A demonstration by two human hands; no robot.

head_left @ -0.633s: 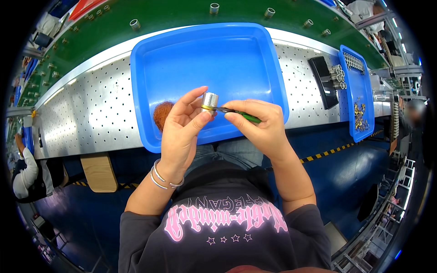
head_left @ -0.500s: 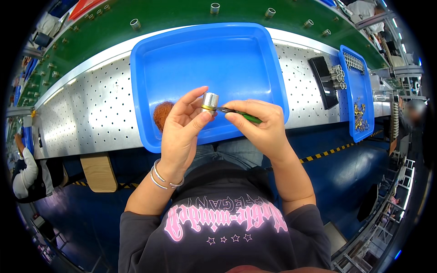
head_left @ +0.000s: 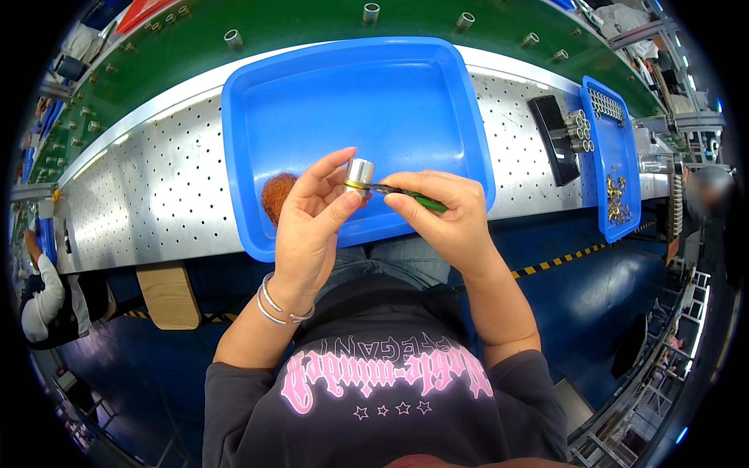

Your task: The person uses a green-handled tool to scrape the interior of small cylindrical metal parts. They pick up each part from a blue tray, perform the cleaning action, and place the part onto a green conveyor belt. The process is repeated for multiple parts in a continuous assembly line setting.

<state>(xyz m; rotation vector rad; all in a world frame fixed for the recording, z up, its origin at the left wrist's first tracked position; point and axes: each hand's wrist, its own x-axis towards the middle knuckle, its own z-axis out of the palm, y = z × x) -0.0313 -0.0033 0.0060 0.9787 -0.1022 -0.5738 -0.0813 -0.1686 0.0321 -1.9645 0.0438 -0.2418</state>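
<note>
The left hand (head_left: 316, 210) holds a metal tube (head_left: 360, 168) between thumb and fingers, low on its side, so its upper part is free to see. The tube stands nearly upright in the air, over the near part of the blue tray (head_left: 351, 101); perhaps the tray is there to catch what falls. The right hand (head_left: 454, 214) has its fingers closed around the green handle of a tool (head_left: 427, 202), gripped near the front, probably for fine control. The dark tip is at the yellow band low on the tube; whether it presses there, I cannot tell. Both hands are close together, which seems to keep the work steady. A brown pad (head_left: 275, 195) lies in the tray, beside the left hand, likely for easy reach.
</note>
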